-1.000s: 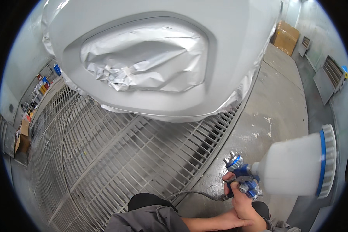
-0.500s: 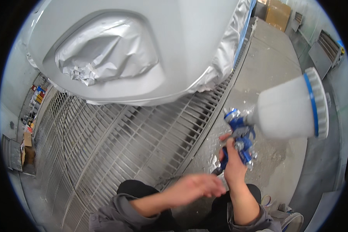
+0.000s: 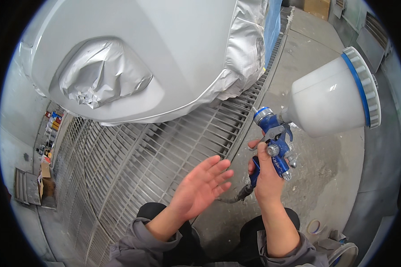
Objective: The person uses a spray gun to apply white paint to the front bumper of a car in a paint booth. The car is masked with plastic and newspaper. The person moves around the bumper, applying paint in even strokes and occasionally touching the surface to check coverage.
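My right hand (image 3: 268, 184) is wrapped round the handle of a blue spray gun (image 3: 272, 129). On the gun sits a large whitish cup (image 3: 327, 100) with a blue ring and a ribbed lid, tilted out to the right. A dark air hose (image 3: 243, 192) runs from the handle's lower end. My left hand (image 3: 202, 187) holds nothing, palm up with its fingers apart, left of the gun. Beyond both hands stands a light grey car bumper (image 3: 182, 58), its recess covered with crumpled silver masking film (image 3: 104, 75).
Metal floor grating (image 3: 165, 147) runs under the bumper, beside bare concrete floor (image 3: 316, 164). More silver film (image 3: 245, 49) wraps the bumper's right edge. A tape roll (image 3: 314, 227) and a bucket (image 3: 345, 256) are at lower right. Cans and bottles (image 3: 51, 127) line the left wall, near a cardboard box (image 3: 46, 180).
My left hand has moved up and left and opened, palm turned up. The spray gun in my right hand has risen slightly. The bumper sits further left in view.
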`<state>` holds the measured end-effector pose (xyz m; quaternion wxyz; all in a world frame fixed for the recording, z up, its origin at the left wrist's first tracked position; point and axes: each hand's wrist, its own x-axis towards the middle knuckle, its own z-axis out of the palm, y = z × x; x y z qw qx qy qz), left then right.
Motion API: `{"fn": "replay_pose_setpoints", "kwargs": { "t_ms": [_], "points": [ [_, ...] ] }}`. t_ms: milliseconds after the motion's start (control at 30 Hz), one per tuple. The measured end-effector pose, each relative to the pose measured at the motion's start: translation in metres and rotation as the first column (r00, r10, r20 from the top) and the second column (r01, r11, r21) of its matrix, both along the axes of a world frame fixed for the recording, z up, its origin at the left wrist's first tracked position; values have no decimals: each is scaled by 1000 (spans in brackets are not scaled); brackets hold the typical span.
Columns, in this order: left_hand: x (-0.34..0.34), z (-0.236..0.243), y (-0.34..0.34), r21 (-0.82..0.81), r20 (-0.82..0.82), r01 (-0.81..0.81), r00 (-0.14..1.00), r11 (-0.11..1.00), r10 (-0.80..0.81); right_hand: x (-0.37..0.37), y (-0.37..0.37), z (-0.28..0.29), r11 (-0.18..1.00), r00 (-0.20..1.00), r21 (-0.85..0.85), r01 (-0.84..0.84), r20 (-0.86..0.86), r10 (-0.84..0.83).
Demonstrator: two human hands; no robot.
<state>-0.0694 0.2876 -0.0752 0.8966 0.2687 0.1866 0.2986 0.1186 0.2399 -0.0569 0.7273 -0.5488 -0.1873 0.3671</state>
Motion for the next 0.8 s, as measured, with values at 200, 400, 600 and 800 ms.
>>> {"fn": "replay_pose_setpoints", "kwargs": {
  "t_ms": [200,400,600,800],
  "points": [
    [12,-15,-7,484,-527,119,830,867,180,6,-6,5,1000,1000,12,-6,-20,6],
    [11,-9,-21,486,-378,493,863,721,-336,-3,-3,0,987,989,-64,-145,-19,144],
    [20,-14,-13,622,-446,675,722,397,-530,-12,-3,-8,936,946,-167,-310,47,322],
    [15,-27,-26,428,-239,697,701,575,-671,-21,2,-10,934,934,-129,-332,95,345]
  ]
}}
